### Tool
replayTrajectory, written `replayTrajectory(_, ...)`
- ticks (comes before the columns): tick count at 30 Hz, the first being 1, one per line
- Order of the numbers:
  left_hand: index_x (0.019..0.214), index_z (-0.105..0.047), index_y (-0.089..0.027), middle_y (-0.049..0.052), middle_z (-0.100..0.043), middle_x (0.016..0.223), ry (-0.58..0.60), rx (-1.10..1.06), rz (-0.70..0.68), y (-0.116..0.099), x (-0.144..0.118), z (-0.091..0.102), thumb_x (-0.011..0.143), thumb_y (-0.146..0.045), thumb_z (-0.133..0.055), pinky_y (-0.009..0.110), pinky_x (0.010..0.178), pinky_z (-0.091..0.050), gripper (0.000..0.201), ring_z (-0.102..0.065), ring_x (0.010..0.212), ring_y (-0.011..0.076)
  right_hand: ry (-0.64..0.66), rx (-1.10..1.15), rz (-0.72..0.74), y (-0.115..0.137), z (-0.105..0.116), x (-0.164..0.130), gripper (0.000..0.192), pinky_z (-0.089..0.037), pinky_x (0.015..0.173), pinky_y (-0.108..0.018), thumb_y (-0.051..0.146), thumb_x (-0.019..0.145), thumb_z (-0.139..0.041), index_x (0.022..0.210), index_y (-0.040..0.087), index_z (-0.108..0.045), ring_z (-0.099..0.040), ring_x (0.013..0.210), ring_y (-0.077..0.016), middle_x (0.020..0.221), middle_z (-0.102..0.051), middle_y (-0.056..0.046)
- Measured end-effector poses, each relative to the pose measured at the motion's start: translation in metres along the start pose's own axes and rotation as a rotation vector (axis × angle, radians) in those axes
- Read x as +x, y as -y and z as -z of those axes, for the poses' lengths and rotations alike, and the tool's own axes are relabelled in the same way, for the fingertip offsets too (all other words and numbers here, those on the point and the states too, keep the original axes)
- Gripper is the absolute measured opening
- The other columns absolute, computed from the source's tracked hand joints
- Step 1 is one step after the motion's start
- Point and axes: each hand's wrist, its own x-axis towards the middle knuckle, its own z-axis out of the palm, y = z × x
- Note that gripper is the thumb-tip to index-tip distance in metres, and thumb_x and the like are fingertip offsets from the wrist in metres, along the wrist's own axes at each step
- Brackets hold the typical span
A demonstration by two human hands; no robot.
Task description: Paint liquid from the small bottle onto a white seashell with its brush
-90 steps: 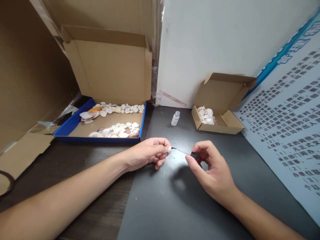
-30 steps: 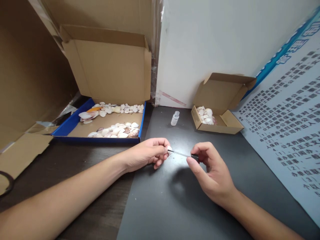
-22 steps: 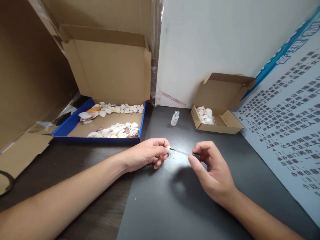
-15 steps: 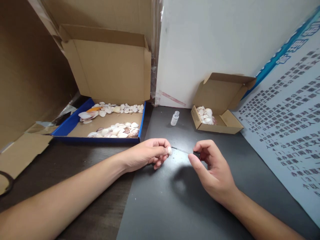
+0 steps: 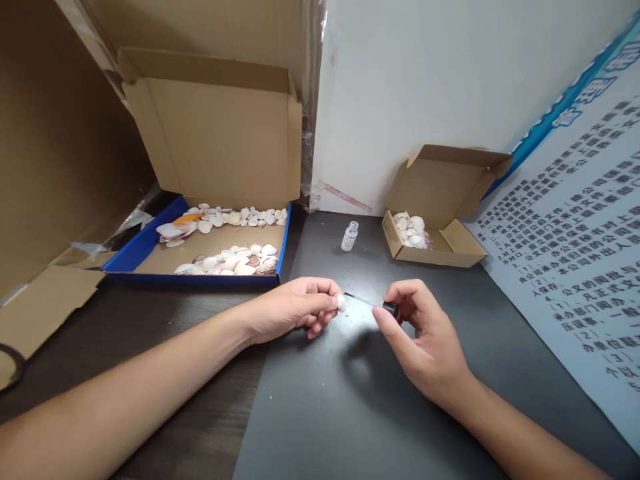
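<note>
Between thumb and fingers, my left hand (image 5: 305, 305) pinches a small white seashell (image 5: 341, 303). My right hand (image 5: 425, 333) grips the black cap of a thin brush (image 5: 390, 309). The clear stem of that brush points left, its dark tip close beside the shell; whether they touch I cannot tell. Behind both hands, a small clear bottle (image 5: 349, 237) stands uncapped on the dark grey mat (image 5: 310, 400).
At the left, an open blue-edged cardboard box (image 5: 150, 260) holds rows of seashells (image 5: 235, 260). A smaller open carton (image 5: 440, 257) with white shells (image 5: 413, 231) sits at the back right. A printed sheet (image 5: 560, 287) lines the right side, and a white panel (image 5: 400, 80) rises behind.
The brush in my right hand has shifted slightly and its black cap shows more. My left hand stays almost in place with the shell turned a little.
</note>
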Motion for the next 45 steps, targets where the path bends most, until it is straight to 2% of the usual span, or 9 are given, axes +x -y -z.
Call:
replayTrajectory(7,0.083,-0.053,-0.018,-0.003,-0.059,0.07,-0.017,-0.087,-0.025,0.0015,0.0014,0.0005,0.08,-0.028,-0.068,0.022,0.05,-0.042,0.018,-0.05,0.049,0.0066,0.09,-0.004,-0.008,0.0024,0.0004,-0.0004,0.011,-0.044,0.05,-0.023,0.021,0.09,-0.058,0.09,0.025,-0.048,-0.05,0.054,-0.0109,0.07,-0.049,0.005)
replayTrajectory(13,0.083,-0.052,-0.017,-0.002,-0.06,0.074,-0.03,-0.117,-0.046,0.0019,0.0021,0.0,0.082,-0.027,-0.067,0.02,0.048,-0.044,0.018,-0.051,0.047,0.0054,0.022,0.032,-0.019,0.0039,0.0004,0.0007,0.016,-0.041,0.046,-0.021,0.021,0.089,-0.059,0.085,0.025,-0.044,-0.047,0.051,-0.0098,0.068,-0.045,0.006)
replayTrajectory(17,0.083,-0.052,-0.017,-0.002,-0.06,0.072,-0.026,-0.126,-0.046,0.0021,0.0018,0.0,0.082,-0.026,-0.066,0.02,0.049,-0.045,0.017,-0.051,0.048,0.0057,0.114,0.012,-0.034,0.0035,0.0,0.0008,0.017,-0.041,0.047,-0.022,0.021,0.088,-0.06,0.084,0.025,-0.045,-0.047,0.05,-0.0099,0.065,-0.045,0.007)
replayTrajectory(22,0.082,-0.053,-0.017,-0.002,-0.06,0.072,-0.035,-0.118,-0.047,0.0021,0.0017,-0.0002,0.082,-0.027,-0.067,0.021,0.049,-0.044,0.018,-0.05,0.048,0.006,0.034,0.026,-0.01,0.0034,0.0003,0.0009,0.016,-0.042,0.048,-0.022,0.02,0.087,-0.06,0.084,0.025,-0.045,-0.048,0.052,-0.0103,0.068,-0.047,0.006)
replayTrajectory(26,0.082,-0.054,-0.017,-0.002,-0.059,0.07,-0.042,-0.114,-0.035,0.0009,0.0014,-0.0007,0.081,-0.025,-0.066,0.021,0.05,-0.042,0.015,-0.048,0.049,0.0063,0.12,-0.002,-0.012,0.003,0.0001,0.0004,0.016,-0.041,0.047,-0.022,0.019,0.087,-0.06,0.084,0.025,-0.045,-0.047,0.051,-0.0101,0.066,-0.045,0.007)
replayTrajectory(33,0.083,-0.054,-0.016,-0.003,-0.056,0.067,-0.048,-0.101,-0.002,0.0,0.001,-0.0001,0.081,-0.023,-0.064,0.02,0.051,-0.038,0.012,-0.047,0.05,0.0059,0.106,0.048,-0.019,0.0018,-0.0006,0.0014,0.012,-0.043,0.051,-0.022,0.022,0.091,-0.056,0.087,0.025,-0.045,-0.049,0.055,-0.0107,0.069,-0.048,0.006)
replayTrajectory(36,0.083,-0.055,-0.016,-0.003,-0.055,0.066,-0.037,-0.112,0.002,0.0005,0.0011,0.0011,0.082,-0.023,-0.063,0.02,0.051,-0.038,0.011,-0.047,0.05,0.0059,0.16,-0.009,-0.074,0.0024,-0.0006,0.0025,0.012,-0.04,0.05,-0.023,0.024,0.092,-0.056,0.085,0.024,-0.046,-0.049,0.054,-0.0112,0.067,-0.048,0.006)
replayTrajectory(40,0.082,-0.057,-0.015,-0.003,-0.053,0.066,-0.021,-0.134,-0.012,0.0006,0.0015,0.0026,0.084,-0.023,-0.063,0.019,0.051,-0.037,0.01,-0.046,0.051,0.0059,0.129,-0.054,-0.121,0.0032,0.0009,0.0035,0.014,-0.038,0.05,-0.024,0.025,0.092,-0.055,0.083,0.024,-0.045,-0.047,0.054,-0.0114,0.065,-0.046,0.006)
replayTrajectory(45,0.081,-0.057,-0.015,-0.004,-0.052,0.065,-0.031,-0.156,-0.015,0.0005,0.0014,0.0021,0.084,-0.021,-0.063,0.019,0.05,-0.035,0.009,-0.044,0.051,0.0057,0.132,0.108,-0.21,-0.0004,0.0002,0.0002,0.016,-0.039,0.052,-0.024,0.033,0.097,-0.051,0.086,0.024,-0.044,-0.05,0.054,-0.0109,0.067,-0.048,0.006)
